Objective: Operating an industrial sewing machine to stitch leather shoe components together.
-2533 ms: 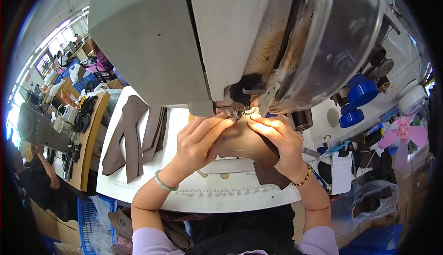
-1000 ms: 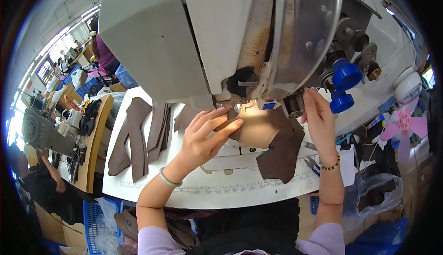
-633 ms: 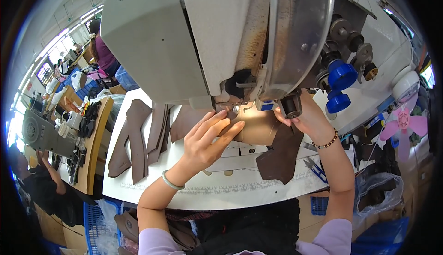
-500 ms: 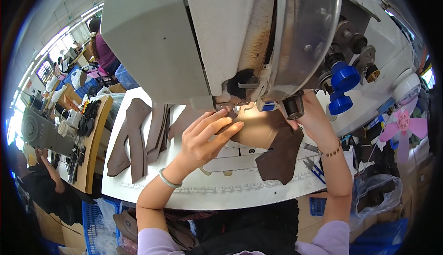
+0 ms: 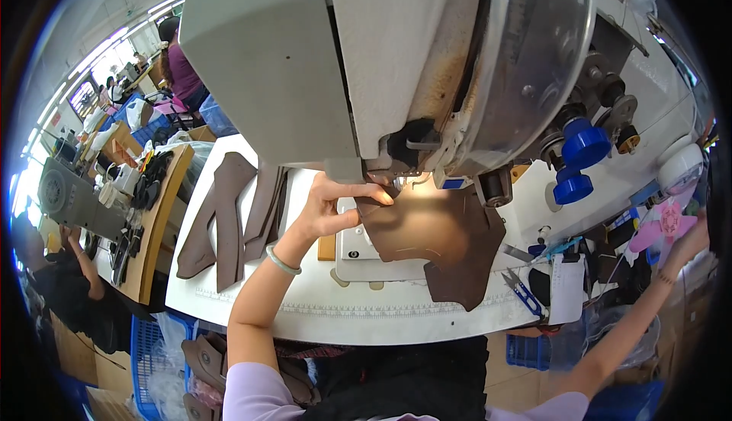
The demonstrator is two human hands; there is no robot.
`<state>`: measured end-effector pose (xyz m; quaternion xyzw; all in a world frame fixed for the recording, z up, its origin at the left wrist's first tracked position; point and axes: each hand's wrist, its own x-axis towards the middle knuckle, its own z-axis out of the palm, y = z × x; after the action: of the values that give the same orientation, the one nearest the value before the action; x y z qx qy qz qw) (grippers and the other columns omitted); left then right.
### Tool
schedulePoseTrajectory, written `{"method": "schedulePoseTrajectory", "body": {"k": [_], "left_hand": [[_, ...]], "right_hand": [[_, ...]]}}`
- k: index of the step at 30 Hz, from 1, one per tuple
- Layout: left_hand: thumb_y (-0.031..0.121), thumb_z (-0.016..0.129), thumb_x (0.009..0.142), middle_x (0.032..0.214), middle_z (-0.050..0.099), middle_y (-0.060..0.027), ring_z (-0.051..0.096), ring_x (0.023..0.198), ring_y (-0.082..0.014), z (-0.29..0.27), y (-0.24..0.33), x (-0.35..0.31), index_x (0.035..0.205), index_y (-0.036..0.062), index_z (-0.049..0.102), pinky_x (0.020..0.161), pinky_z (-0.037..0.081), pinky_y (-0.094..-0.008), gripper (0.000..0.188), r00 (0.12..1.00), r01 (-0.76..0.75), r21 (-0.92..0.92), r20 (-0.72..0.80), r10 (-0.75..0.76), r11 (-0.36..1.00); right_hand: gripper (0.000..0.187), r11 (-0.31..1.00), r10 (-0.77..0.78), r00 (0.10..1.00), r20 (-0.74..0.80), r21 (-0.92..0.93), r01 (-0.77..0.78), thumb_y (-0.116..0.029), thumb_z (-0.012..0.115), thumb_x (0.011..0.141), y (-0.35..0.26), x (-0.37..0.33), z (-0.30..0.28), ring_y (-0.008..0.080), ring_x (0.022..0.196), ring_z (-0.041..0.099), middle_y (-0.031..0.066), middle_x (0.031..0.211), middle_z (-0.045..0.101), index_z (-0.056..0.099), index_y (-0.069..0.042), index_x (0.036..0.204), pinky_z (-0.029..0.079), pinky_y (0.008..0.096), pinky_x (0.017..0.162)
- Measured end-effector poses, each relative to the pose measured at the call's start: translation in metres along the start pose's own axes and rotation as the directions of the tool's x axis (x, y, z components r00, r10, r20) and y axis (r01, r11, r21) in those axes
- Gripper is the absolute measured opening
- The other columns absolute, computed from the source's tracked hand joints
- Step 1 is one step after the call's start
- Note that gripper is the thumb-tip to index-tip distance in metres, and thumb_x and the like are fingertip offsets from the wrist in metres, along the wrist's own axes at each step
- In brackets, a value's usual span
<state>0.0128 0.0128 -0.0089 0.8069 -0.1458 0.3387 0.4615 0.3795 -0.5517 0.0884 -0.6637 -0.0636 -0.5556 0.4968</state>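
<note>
My left hand (image 5: 329, 201) is at the left edge of a brown leather piece (image 5: 415, 230) under the sewing machine (image 5: 267, 63). Its index finger lies on the piece close to the needle, with the thumb at the edge and the other fingers partly hidden. The lamp lights the piece, and a darker brown flap (image 5: 467, 276) hangs from its right side. My right hand (image 5: 695, 236) is stretched out far to the right by a pink fan (image 5: 662, 227); the dark rim cuts it off, so its fingers cannot be made out.
Several brown leather strips (image 5: 229, 230) lie on the white table (image 5: 305, 322), left of the machine. Blue-handled snips (image 5: 523, 294) and a white paper slip (image 5: 566, 288) are at its right edge. Blue tension knobs (image 5: 585, 145) stick out on the right. Co-workers sit at the left.
My right hand has left the leather piece and swung far right to the fan. My left hand's fingers have drawn in, uncovering more of the piece. The view has shifted slightly.
</note>
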Motion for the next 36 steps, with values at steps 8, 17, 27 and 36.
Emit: {"method": "schedulePoseTrajectory", "body": {"k": [8,17,27,36], "left_hand": [[0.035,0.063,0.071,0.089,0.072,-0.0098,0.065,0.093,-0.0235,-0.012,-0.004,-0.026,0.091,-0.0014,0.073,0.09,0.047,-0.0352,0.042,0.993,0.096,-0.187,-0.046,-0.107,0.978],[0.039,0.068,0.075,0.09,0.07,-0.0132,0.065,0.09,-0.0233,-0.003,-0.016,-0.016,0.09,-0.0071,0.069,0.088,0.049,-0.0346,0.048,0.989,0.138,-0.28,-0.009,-0.146,0.95],[0.048,0.07,0.077,0.089,0.071,-0.0134,0.066,0.089,-0.024,-0.002,-0.026,-0.018,0.089,-0.0054,0.069,0.087,0.05,-0.0357,0.054,0.985,0.149,-0.373,-0.022,-0.169,0.916],[0.055,0.07,0.077,0.084,0.068,-0.0153,0.066,0.08,-0.0264,-0.004,-0.03,-0.024,0.087,-0.0066,0.068,0.074,0.054,-0.0364,0.062,0.994,0.068,-0.345,-0.055,-0.093,0.936]], "right_hand": [[0.05,0.959,-0.017,0.938,0.348,0.271,-0.083,-0.037,0.05,0.096,0.177,0.189,0.036,0.027,0.117,0.054,0.0169,0.129,0.055,0.053,0.002,0.128,0.043,0.0391,0.098],[0.05,0.916,0.127,0.93,0.344,0.32,-0.244,-0.037,0.05,0.096,0.069,0.11,0.076,0.027,0.118,0.053,0.016,0.129,0.054,0.052,0.001,0.129,0.042,0.0398,0.099],[0.05,0.841,0.228,0.902,0.366,0.392,-0.372,-0.038,0.05,0.096,0.031,0.079,0.084,0.027,0.118,0.052,0.0149,0.13,0.053,0.052,0.0,0.129,0.041,0.0406,0.1],[0.05,0.769,0.305,0.876,0.375,0.446,-0.459,-0.038,0.05,0.095,0.141,0.16,0.078,0.027,0.119,0.05,0.014,0.131,0.052,0.051,-0.001,0.13,0.04,0.0413,0.1]]}}
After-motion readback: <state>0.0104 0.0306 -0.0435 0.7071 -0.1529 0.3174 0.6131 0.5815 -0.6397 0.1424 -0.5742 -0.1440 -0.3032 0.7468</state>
